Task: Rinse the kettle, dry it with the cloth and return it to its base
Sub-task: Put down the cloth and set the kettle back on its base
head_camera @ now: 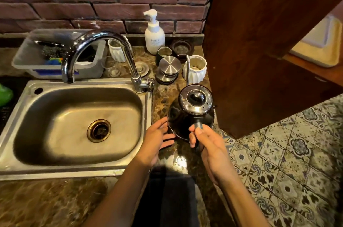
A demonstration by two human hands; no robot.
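The black kettle (185, 113) with a shiny steel lid (196, 99) and a thin gooseneck spout stands on the marble counter, right of the sink. My right hand (206, 143) grips its handle from the near side. My left hand (157, 137) rests open against the kettle's lower left side, fingers spread. The kettle's bottom is hidden by my hands, so whether a base lies beneath it cannot be told. No cloth shows.
A steel sink (78, 124) with a curved tap (104, 54) fills the left. Behind the kettle stand a white ribbed cup (196, 69), steel lids (169, 68), a soap pump bottle (154, 35) and a plastic tub (59, 56). A wooden post (259, 50) rises close on the right.
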